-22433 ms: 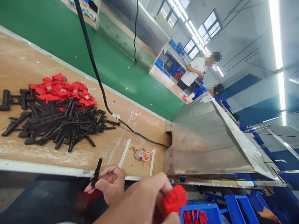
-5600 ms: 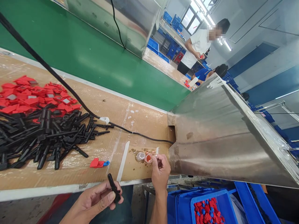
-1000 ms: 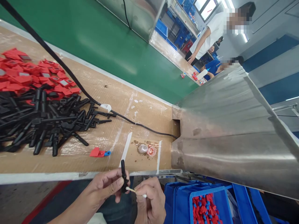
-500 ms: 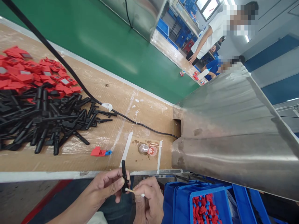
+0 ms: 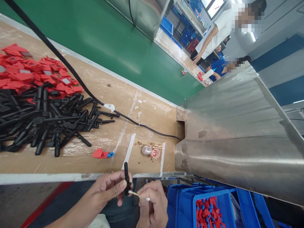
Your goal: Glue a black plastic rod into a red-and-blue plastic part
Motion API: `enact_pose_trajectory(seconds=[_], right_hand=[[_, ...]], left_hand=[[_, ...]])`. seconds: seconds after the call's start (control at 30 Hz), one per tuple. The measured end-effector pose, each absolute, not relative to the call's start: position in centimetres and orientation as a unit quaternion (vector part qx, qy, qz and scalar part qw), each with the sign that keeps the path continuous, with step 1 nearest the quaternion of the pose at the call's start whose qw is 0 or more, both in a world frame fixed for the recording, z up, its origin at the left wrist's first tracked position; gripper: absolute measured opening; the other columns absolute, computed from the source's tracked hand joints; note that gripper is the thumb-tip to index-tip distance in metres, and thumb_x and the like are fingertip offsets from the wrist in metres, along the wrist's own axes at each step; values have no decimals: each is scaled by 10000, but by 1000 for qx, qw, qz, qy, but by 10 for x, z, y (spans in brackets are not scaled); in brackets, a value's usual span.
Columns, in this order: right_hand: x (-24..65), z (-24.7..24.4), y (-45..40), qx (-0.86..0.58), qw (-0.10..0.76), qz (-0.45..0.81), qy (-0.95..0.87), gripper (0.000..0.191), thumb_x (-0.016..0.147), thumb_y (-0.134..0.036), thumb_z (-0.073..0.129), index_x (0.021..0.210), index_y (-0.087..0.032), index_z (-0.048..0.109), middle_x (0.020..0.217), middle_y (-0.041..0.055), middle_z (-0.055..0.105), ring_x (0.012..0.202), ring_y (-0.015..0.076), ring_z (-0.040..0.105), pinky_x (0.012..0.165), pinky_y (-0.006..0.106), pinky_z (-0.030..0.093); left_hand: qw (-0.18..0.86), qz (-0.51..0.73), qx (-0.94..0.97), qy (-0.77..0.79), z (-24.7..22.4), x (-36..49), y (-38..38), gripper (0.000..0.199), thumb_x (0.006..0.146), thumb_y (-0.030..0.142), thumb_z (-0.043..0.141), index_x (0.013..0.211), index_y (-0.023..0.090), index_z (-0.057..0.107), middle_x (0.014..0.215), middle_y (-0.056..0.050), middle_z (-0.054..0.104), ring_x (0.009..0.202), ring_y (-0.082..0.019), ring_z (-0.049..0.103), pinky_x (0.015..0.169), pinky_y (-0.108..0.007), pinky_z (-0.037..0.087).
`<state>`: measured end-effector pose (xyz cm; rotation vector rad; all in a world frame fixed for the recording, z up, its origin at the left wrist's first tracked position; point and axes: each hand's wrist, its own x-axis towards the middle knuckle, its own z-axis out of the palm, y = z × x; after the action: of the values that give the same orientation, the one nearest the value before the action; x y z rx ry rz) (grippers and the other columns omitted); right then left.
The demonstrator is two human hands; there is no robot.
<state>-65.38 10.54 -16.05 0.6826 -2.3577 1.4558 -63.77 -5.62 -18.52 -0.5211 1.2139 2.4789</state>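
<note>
Between the thumb and fingers of my left hand (image 5: 108, 190) a black plastic handle-like part (image 5: 126, 174) stands roughly upright, just past the table's front edge. My right hand (image 5: 153, 202) pinches a cotton swab (image 5: 134, 193), whose white tip touches or nearly touches the lower end of the black part. The swab's other white end sticks out behind my right fingers. On the table beyond my hands sit a small clear cup (image 5: 146, 150) and a cup with reddish liquid (image 5: 155, 153), on a wet-spotted patch between strips of white tape.
A heap of black parts (image 5: 47, 120) and a pile of red parts (image 5: 35, 71) cover the table's left. A red-and-blue piece (image 5: 103, 154) lies near the front edge. A black cable (image 5: 152, 130) crosses to a metal housing (image 5: 232, 133). Blue bins (image 5: 206, 193) stand below right; two people are beyond.
The swab and my right hand have shifted very slightly to the right. My left hand still holds the black part in nearly the same place.
</note>
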Motion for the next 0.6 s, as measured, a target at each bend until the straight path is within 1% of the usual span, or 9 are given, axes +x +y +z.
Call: enact_pose_trajectory(seconds=[0.2,0.4,0.47,0.6], right_hand=[[-654,-162,108,223,156,514,-813,270,1155,-289,524,935,-228,669,819,13,663,704,159,643,620,308,453],[-655,-161,107,246,133,503,-818,256,1160,-275,508,977,-232,682,833,20,678,729,162,656,644,314,470],[-655,-161,106,258,120,500,-818,248,1163,-274,498,998,-232,678,851,21,688,739,159,659,655,310,477],[-655,-162,108,246,126,501,-820,239,1159,-267,508,992,-234,676,843,15,677,745,160,658,666,308,471]], left_hand=[[172,872,-191,416,-182,-639,-58,717,643,857,893,762,157,798,773,-80,651,676,-177,579,539,-227,477],[176,879,-191,399,-181,-640,-57,691,641,827,917,758,156,801,774,-78,640,684,-173,559,529,-217,483],[171,886,-187,389,-188,-638,-55,664,666,805,918,764,158,802,775,-73,635,686,-170,550,526,-214,484],[151,902,-176,364,-212,-629,-48,535,774,696,908,838,173,819,793,-58,643,675,-159,545,495,-200,450]])
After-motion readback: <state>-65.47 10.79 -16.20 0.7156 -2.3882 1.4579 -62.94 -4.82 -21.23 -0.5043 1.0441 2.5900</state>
